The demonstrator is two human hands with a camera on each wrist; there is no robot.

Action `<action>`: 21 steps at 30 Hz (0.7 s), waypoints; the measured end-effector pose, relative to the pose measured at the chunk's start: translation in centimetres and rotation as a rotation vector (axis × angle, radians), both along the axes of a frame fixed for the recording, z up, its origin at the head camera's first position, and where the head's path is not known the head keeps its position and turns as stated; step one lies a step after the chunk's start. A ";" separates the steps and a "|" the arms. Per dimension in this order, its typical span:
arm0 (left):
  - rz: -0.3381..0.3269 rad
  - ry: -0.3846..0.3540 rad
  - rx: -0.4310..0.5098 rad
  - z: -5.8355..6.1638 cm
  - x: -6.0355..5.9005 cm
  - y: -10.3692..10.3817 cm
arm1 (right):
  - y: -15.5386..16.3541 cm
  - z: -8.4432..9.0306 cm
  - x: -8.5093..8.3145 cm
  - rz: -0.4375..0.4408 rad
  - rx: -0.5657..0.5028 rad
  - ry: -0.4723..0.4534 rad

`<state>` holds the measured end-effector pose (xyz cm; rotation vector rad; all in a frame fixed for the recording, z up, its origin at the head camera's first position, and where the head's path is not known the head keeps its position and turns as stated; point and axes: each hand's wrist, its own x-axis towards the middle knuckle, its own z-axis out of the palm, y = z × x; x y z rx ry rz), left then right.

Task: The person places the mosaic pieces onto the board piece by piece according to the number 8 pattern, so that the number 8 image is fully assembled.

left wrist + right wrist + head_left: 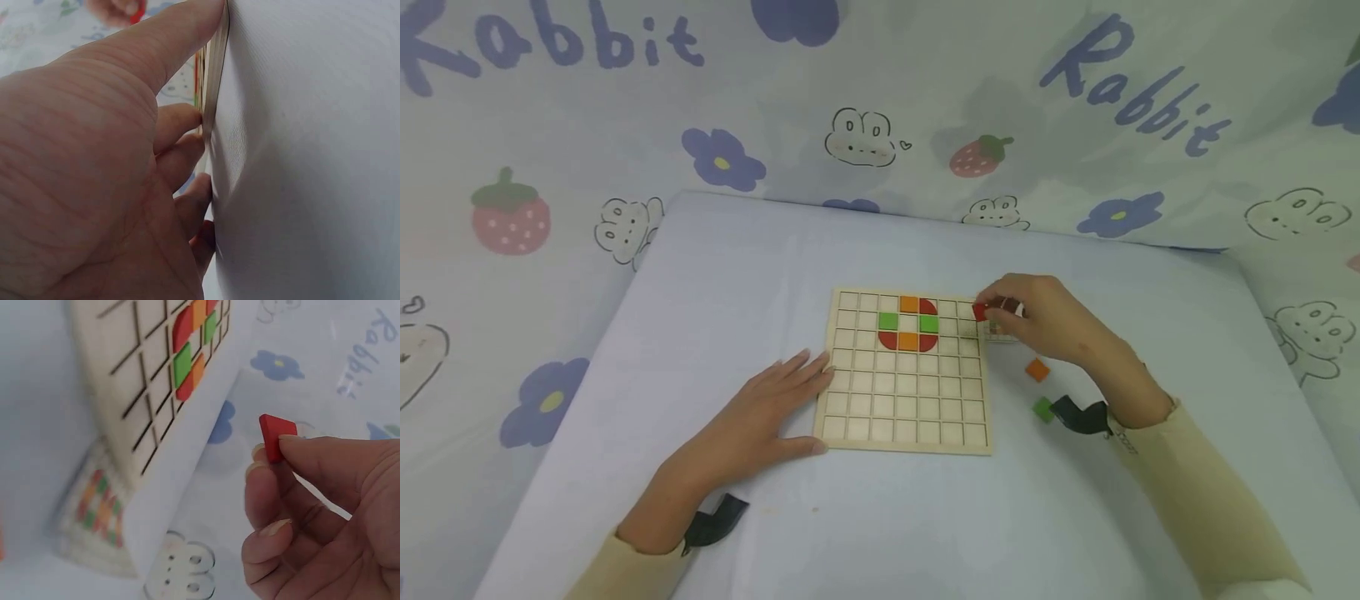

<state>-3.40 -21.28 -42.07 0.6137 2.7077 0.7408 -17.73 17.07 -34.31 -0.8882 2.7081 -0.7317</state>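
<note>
Backdrop cloth (925, 108): pale fabric behind and beside the table, printed with strawberries, blue flowers and outline rabbit faces; the word "Rabbit" reads in blue script at upper left and again, slanted, at upper right.
Table (737, 267): covered in plain pale blue-white cloth; everything below lies on it.
Wooden grid board (904, 392): light wood tray divided into small square cells, lying flat at the middle of the table. Near its far edge the filled cells form a ring: orange at top and bottom, green at left and right, red quarter-round pieces at the corners, one bare cell in the middle.
Left hand (771, 417): flat on the table, palm down, fingers straight and slightly spread, fingertips touching the board's left edge; it holds nothing. The left wrist view shows the fingertips pressed against the board's thin side.
Right hand (1037, 321): just off the board's far right corner, thumb and forefinger pinched on the red tile.
Red tile (979, 312): small and flat, held above the board's upper right edge, clear of the cells.
Pattern card (100, 503): small card with a red, green and orange pattern, beside the board's corner under the right hand; blurred, no writing legible.
Orange tile (1037, 369): loose on the cloth, right of the board.
Green tile (1042, 409): loose, just nearer than the orange one, beside the right wrist.
</note>
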 end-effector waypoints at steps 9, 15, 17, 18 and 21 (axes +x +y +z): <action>-0.007 0.032 0.032 -0.2 0.1 -0.1 | -5.8 0.7 -4.2 0.112 -0.024 -0.026; -0.006 0.048 0.026 -0.1 0.2 -0.2 | -8.8 -0.4 -6.1 0.178 -0.003 -0.118; -0.008 0.050 0.024 -0.1 0.2 -0.2 | -9.6 -1.0 -6.5 0.189 0.027 -0.140; -0.009 0.050 0.026 -0.1 0.2 -0.2 | -10.1 -1.2 -6.7 0.192 0.041 -0.150; -0.012 0.048 0.031 0.0 0.1 -0.1 | -11.2 -2.0 -7.2 0.205 0.068 -0.161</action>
